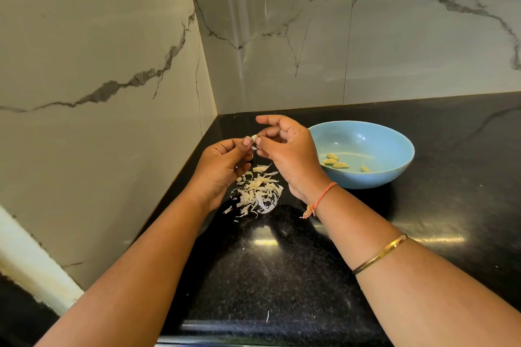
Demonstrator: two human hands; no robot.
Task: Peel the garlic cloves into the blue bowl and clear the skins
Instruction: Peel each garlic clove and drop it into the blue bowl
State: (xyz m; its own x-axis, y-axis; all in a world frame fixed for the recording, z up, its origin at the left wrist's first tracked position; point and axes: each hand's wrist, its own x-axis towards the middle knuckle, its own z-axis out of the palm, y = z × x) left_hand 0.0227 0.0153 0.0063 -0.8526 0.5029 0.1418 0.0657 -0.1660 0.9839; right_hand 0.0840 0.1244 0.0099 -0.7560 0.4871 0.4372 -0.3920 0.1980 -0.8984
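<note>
Above the black counter, my left hand [222, 166] and my right hand [287, 155] meet at a small garlic clove [254, 138]. Both pinch it between thumb and fingertips; the clove is mostly hidden by the fingers. Straight below lies a loose pile of pale garlic skins [258, 191] on the counter. The blue bowl [394, 144] stands just right of my right hand, with several peeled yellowish cloves [335, 162] lying in its bottom.
The black speckled counter [282, 267] runs into a corner of marble walls [112, 65] on the left and behind. One stray skin sliver [267, 316] lies near the front edge. My right forearm wears a thread and a bangle.
</note>
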